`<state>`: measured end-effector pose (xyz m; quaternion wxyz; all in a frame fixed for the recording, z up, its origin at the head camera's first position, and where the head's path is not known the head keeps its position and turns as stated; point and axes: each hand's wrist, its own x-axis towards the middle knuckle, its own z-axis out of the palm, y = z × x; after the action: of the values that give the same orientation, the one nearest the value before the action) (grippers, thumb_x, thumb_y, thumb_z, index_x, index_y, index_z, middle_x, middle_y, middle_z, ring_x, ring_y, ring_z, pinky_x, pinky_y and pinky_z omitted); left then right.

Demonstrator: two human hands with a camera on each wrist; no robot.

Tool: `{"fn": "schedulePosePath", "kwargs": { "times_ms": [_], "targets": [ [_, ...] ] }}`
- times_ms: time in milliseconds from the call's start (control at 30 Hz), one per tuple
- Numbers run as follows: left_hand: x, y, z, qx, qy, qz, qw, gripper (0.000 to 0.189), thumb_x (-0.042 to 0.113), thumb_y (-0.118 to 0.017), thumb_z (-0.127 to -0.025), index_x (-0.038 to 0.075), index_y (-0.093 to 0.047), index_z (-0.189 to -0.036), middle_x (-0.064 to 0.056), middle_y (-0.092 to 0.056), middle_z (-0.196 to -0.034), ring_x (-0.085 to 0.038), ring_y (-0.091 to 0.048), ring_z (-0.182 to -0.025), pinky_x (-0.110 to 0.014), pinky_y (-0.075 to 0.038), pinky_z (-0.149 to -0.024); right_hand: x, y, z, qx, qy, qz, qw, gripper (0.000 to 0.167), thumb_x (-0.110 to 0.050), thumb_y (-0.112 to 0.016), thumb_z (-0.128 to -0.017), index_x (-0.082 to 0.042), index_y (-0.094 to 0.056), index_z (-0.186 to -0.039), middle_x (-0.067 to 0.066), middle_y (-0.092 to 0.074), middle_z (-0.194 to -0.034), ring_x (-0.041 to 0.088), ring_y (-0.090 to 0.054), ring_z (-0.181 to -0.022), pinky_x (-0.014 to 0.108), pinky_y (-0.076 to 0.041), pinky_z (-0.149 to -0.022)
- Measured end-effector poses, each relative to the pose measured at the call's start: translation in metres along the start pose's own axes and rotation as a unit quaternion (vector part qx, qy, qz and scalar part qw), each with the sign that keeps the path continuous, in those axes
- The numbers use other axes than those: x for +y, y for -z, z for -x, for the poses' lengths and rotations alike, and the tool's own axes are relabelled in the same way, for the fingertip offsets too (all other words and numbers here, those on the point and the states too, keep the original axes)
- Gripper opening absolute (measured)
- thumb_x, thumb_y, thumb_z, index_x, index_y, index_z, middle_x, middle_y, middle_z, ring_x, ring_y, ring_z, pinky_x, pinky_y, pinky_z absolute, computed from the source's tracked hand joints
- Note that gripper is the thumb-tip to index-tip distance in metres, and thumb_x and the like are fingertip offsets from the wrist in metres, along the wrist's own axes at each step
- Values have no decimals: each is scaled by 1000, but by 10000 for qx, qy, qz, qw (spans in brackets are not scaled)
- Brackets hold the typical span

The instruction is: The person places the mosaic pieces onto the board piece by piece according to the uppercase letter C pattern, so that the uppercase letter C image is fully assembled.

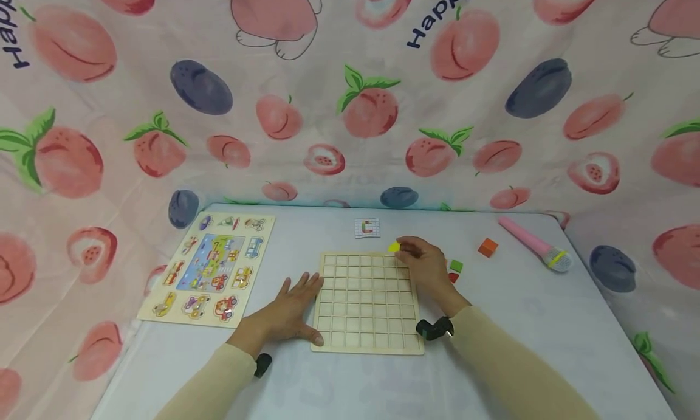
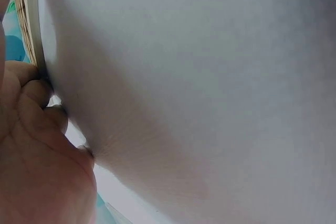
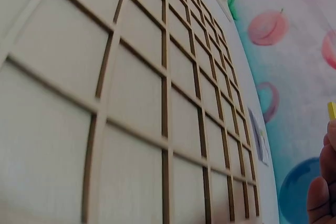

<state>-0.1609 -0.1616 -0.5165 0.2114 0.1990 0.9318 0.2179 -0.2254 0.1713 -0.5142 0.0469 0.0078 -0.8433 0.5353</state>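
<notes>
A wooden grid board (image 1: 367, 301) with rows of square cells lies on the white table. My left hand (image 1: 290, 310) rests along its left edge, fingers spread and thumb at the near corner; in the left wrist view the palm (image 2: 42, 166) is beside the board's rim (image 2: 32, 30). Over the board's far right corner, my right hand (image 1: 428, 268) pinches a small yellow block (image 1: 394, 247) between thumb and fingers. That yellow block (image 3: 332, 110) also shows at the right edge of the right wrist view. The board's cells (image 3: 139, 72) hold no pieces.
Behind the board lies a small card (image 1: 367, 228) with a coloured pattern. Right of my right hand are a green block (image 1: 456, 265), a red block (image 1: 453, 278) partly hidden, and an orange block (image 1: 488, 247). A pink toy microphone (image 1: 527, 239) lies farther right, a picture puzzle (image 1: 150, 307) left.
</notes>
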Motion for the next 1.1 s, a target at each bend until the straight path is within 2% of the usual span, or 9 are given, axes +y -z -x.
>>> {"fn": "schedulePosePath", "kwargs": {
  "times_ms": [267,500,733,1100],
  "targets": [
    [0,0,0,-8,63,-71,10000,138,58,-94,-63,8,-22,-169,-10,-15,-177,-30,-4,-166,-55,3,-135,-16,-29,-4,-569,218,-174,9980,33,-11,-74,-99,-5,-72,-131,14,-76,-118,30,-72,-110,34,-62,-91],
    [1,-1,0,-10,52,-82,10000,137,59,-93,-64,9,-21,-169,-9,-14,-178,-28,-4,-166,-55,4,-135,-22,-47,-8,-715,310,-94,9969,30,-9,-74,-98,-5,-73,-127,13,-77,-116,29,-72,-109,41,-62,-93],
    [1,-1,-1,-29,52,-155,9999,137,60,-93,-65,9,-20,-169,-9,-13,-178,-29,-4,-166,-55,3,-135,-20,-58,-7,-798,53,216,9966,23,-11,-75,-97,-13,-77,-120,5,-79,-109,21,-71,-102,39,-62,-92],
    [0,-2,-3,11,104,-93,9999,137,60,-93,-63,10,-22,-169,-7,-13,-178,-27,-3,-166,-55,5,-135,-13,-65,-1,-1192,-18,456,9918,23,-13,-77,-95,-16,-78,-118,-2,-74,-100,17,-63,-91,33,-57,-85]
  ]
}}
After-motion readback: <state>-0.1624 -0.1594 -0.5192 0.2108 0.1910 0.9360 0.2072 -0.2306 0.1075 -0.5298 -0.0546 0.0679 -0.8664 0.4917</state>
